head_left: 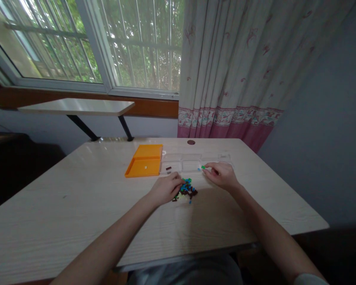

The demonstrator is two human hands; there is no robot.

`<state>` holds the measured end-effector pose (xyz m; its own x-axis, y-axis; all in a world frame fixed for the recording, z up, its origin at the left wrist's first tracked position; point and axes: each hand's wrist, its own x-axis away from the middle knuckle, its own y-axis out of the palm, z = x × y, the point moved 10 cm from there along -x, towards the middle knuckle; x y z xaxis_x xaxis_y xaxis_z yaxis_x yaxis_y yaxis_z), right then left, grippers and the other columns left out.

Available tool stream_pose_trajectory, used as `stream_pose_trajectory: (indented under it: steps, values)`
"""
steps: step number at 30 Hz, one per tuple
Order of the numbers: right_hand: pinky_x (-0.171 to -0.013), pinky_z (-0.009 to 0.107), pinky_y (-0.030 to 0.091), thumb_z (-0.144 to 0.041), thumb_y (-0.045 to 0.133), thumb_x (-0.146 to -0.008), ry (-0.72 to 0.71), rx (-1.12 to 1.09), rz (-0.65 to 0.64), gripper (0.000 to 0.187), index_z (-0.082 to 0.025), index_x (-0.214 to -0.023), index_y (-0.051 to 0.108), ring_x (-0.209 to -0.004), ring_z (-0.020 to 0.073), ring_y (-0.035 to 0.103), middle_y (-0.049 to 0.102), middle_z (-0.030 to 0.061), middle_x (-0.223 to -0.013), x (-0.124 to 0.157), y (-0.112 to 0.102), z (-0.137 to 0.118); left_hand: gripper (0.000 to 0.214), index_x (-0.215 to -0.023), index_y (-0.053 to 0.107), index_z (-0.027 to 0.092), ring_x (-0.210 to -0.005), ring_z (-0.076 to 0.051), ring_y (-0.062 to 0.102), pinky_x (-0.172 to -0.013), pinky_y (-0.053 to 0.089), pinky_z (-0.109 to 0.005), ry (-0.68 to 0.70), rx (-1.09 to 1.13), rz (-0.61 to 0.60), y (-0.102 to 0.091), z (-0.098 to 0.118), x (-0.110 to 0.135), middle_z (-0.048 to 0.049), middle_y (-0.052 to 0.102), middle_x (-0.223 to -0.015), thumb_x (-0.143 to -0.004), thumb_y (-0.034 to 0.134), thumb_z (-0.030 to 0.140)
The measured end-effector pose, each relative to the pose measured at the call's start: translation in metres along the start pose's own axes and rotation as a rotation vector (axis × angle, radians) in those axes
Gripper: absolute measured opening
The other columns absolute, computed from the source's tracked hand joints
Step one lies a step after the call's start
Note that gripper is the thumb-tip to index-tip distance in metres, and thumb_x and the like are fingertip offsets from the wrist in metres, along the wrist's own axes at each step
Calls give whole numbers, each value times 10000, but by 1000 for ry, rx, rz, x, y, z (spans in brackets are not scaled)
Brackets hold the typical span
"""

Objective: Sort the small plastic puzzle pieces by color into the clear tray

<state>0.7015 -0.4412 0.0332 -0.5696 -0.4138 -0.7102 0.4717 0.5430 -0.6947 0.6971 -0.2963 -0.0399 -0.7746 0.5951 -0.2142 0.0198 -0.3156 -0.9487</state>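
Observation:
My right hand [222, 175] is closed, with a small green toy brick [203, 167] pinched between thumb and fingertips over the clear plastic tray [191, 171]. Just left of that brick, a tiny blue piece [199, 169] lies in a compartment. My left hand [167, 187] rests with curled fingers at the left edge of a pile of small toy bricks [187, 188]; what its fingertips hold, if anything, is hidden. Blue, green, dark brown and pale yellow bricks make up the pile. Another compartment contains a dark brown brick [168, 168].
An orange box [139, 173], opened flat, lies left of the tray with a small white piece [145, 167] in it. The wooden table [86, 206] has a round cable hole cover [191, 142] at the back. A raised shelf [80, 105] stands at the back left.

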Motion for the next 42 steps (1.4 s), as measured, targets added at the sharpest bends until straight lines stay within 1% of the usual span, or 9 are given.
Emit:
stream_pose_trajectory:
  steps: [7,16,20,22,26,31,37,40,42]
  values:
    - [-578,219,363,-343,501,-797,13,54,87,232,-171,-779,655,-460,88,467,512,-20,-451,-1,-11,4,273,-1039,552,244,-828,-145,547,-714,435,-238,5,-39,-23,2,0,0,-31,525,-960,-823,393,197]
    - [-573,212,352,-375,487,-793,88,2,42,262,-173,-796,654,-475,91,469,497,-22,-462,-1,-6,16,249,-1013,560,238,-859,-144,549,-736,432,-235,-15,-33,-22,4,-3,0,-33,538,-958,-824,402,201]
    - [-533,200,331,-364,488,-788,223,-6,-104,248,-182,-866,638,-465,91,474,505,-33,-486,1,8,44,245,-1018,555,243,-864,-148,553,-744,430,-240,-13,-21,-15,4,-4,0,-33,543,-963,-827,406,212]
    - [-507,196,314,-357,493,-777,293,-9,-183,241,-186,-871,634,-464,95,475,515,-33,-503,5,17,63,244,-1017,553,241,-857,-148,554,-739,432,-240,-10,-30,-14,3,-3,0,-33,546,-959,-829,401,213]
    - [-489,197,291,-355,492,-768,383,2,-285,231,-191,-852,632,-477,104,471,532,-25,-525,15,31,96,241,-1011,552,234,-863,-148,553,-737,435,-237,-3,-46,-17,2,-1,0,-34,548,-970,-829,394,213]
    - [-476,202,269,-365,513,-754,441,32,-374,219,-191,-799,638,-496,108,469,553,-11,-553,28,47,117,274,-1062,533,243,-865,-148,555,-744,439,-244,9,-34,-9,3,-1,0,-31,543,-979,-830,390,210]
    - [-498,204,271,-347,496,-773,459,22,-384,274,-187,-969,603,-518,112,480,563,-9,-573,28,48,114,288,-1076,530,253,-879,-155,555,-754,439,-253,13,-32,-30,7,-2,0,-29,544,-981,-829,387,212]
    - [-499,199,266,-338,466,-793,435,-6,-407,259,-193,-956,606,-517,107,476,561,-12,-575,25,50,99,275,-1064,532,248,-897,-156,551,-773,435,-254,-2,-26,-40,8,-4,-1,-30,543,-992,-834,383,223]
    - [-500,196,265,-341,447,-806,394,-39,-431,256,-203,-944,612,-519,105,476,563,-14,-577,23,56,81,270,-1060,532,248,-903,-154,549,-782,433,-253,-9,-23,-42,8,-4,-1,-28,541,-993,-838,380,230]
